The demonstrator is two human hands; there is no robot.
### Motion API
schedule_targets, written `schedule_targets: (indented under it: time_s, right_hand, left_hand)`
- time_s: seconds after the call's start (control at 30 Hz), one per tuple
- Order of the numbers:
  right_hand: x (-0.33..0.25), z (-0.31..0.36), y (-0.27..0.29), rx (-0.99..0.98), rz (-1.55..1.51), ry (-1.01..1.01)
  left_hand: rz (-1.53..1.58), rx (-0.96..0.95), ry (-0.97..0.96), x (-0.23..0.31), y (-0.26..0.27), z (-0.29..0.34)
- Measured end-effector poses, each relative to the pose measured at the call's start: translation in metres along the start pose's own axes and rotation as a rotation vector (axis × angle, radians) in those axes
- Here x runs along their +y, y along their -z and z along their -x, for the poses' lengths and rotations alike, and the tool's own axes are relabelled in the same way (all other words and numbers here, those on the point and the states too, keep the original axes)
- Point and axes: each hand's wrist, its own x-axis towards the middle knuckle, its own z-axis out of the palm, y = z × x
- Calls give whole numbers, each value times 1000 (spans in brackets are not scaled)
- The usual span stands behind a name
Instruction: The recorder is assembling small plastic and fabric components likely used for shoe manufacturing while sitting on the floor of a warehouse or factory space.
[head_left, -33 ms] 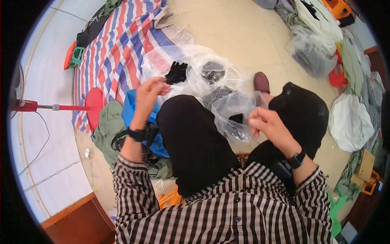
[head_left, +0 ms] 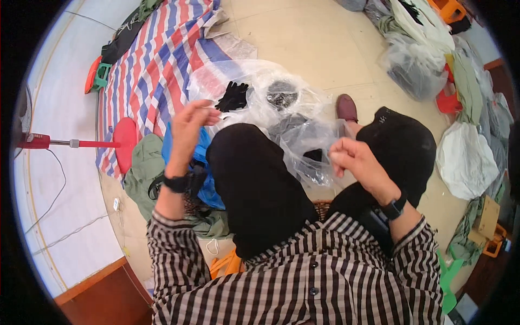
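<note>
While black pants (head_left: 254, 184) fill the middle of the frame, the left hand (head_left: 192, 122) is up at left of the middle, its fingers bent and a bit apart. It is near 1 black glove (head_left: 233, 96), which lies on clear plastic (head_left: 208, 76) above the middle. The right hand (head_left: 355, 162), right of the middle, has curled fingers; I cannot tell if they pinch something. 1 see-through bag (head_left: 297, 143) is near it.

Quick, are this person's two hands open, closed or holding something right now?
Left hand: loosely open, nothing visible in it.
Right hand: curled inward; whether it is fully closed or holds something small cannot be told.
</note>
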Motion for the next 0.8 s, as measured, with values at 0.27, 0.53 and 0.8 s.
schedule_targets:
  time_s: [0.27, 0.53, 0.8]
  right_hand:
    - [6, -3, -1, -35, 170, 162]
    - [50, -67, -2, 82, 1106, 315]
    - [146, -112, -16, -230, 1512, -138]
  left_hand:
    - [170, -554, 90, 164, -87, 113]
    - [506, -568, 263, 123, -165, 106]
    - [660, -471, 239, 84, -144, 20]
